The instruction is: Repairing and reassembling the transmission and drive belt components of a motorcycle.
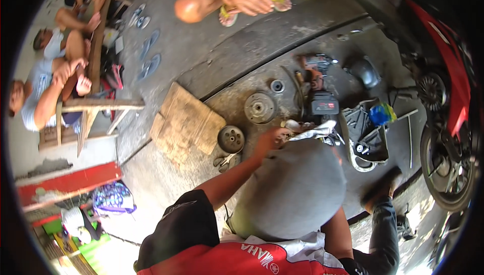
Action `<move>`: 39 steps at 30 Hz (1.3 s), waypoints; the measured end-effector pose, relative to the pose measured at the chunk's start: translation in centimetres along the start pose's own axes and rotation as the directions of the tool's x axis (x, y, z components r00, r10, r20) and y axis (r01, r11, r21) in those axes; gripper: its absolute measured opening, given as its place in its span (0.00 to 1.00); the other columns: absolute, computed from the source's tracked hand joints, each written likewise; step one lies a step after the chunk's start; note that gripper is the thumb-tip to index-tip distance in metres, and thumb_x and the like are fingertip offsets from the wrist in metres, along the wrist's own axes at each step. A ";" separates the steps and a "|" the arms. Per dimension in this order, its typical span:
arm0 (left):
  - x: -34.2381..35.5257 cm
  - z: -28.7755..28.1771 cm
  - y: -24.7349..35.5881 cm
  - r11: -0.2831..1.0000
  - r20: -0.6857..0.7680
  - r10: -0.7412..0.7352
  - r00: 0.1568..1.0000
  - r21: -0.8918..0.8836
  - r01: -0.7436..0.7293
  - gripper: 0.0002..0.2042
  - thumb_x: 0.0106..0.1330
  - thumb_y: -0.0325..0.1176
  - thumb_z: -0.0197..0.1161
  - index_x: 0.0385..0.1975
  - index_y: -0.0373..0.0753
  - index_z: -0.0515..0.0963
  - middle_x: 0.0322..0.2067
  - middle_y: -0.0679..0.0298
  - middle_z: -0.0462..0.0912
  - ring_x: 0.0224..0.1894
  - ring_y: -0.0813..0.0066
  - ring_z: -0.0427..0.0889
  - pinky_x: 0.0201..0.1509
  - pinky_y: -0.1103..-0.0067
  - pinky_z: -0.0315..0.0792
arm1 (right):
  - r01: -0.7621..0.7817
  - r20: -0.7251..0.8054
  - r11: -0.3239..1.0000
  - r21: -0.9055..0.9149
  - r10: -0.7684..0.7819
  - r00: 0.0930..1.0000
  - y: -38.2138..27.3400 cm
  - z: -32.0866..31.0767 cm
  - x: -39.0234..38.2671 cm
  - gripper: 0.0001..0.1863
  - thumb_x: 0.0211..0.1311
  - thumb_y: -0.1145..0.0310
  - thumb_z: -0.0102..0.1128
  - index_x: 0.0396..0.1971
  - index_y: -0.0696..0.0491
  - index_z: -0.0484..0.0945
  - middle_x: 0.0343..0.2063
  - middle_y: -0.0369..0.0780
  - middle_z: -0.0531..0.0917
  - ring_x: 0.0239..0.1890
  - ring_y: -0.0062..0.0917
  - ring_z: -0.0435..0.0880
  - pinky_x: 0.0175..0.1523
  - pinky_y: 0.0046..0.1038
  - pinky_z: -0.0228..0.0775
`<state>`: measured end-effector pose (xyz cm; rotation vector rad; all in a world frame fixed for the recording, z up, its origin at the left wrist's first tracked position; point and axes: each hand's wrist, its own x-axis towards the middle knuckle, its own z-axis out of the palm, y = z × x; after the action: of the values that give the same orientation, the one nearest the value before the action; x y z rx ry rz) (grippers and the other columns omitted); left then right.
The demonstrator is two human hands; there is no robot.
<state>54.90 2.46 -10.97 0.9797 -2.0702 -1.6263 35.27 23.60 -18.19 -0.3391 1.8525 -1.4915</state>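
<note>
Of my 2 hands, the left hand [278, 138] reaches the pale crumpled piece [317, 132], near the power tool [324, 104]; I can't tell if it's gripped. My right hand's hidden (behind the rounded grey form [292, 189]). Probably a handling step, calling for a steady hold.

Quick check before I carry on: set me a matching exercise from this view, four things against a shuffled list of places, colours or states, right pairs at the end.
Things:
1. Left hand
2. Cardboard
3. Blue-and-yellow item
4. Motorcycle

Places, colours or states:
A. With red bodywork, at the right side of the view
B. Brown, lying flat on the ground
C. At the upper right of the open casing
D. At the left end of a pale crumpled piece

Right pairs: 1-D, 2-B, 3-C, 4-A
</note>
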 end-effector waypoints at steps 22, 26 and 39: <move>13.0 8.7 8.5 0.910 0.066 0.387 0.920 0.136 -0.393 0.16 0.64 0.22 0.65 0.51 0.36 0.78 0.46 0.56 0.81 0.35 0.66 0.85 0.41 0.73 0.80 | -0.001 -0.539 0.875 -0.483 -0.296 0.788 -8.5 -8.8 6.2 0.12 0.65 0.64 0.68 0.38 0.58 0.82 0.29 0.48 0.83 0.33 0.41 0.85 0.46 0.37 0.77; 16.5 13.4 10.2 0.941 0.269 0.318 0.909 0.032 -0.338 0.14 0.65 0.23 0.67 0.50 0.36 0.79 0.45 0.58 0.83 0.37 0.70 0.86 0.41 0.75 0.80 | -0.026 -0.662 0.797 -0.604 -0.484 0.572 -10.2 -14.8 15.9 0.23 0.61 0.54 0.73 0.47 0.56 0.83 0.38 0.50 0.85 0.42 0.45 0.85 0.51 0.42 0.76; 21.7 13.2 14.5 0.985 0.648 0.036 0.761 -0.152 0.083 0.14 0.65 0.39 0.76 0.40 0.34 0.86 0.35 0.66 0.90 0.38 0.84 0.84 0.46 0.81 0.77 | 0.044 -0.068 0.996 0.074 -0.039 0.997 -22.3 -12.2 8.4 0.08 0.70 0.67 0.69 0.38 0.58 0.86 0.28 0.33 0.85 0.30 0.15 0.79 0.39 0.21 0.72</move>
<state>26.64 -1.47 -4.46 0.3928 -2.2523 -2.3650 16.04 20.93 0.21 -0.2973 1.8446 -1.6148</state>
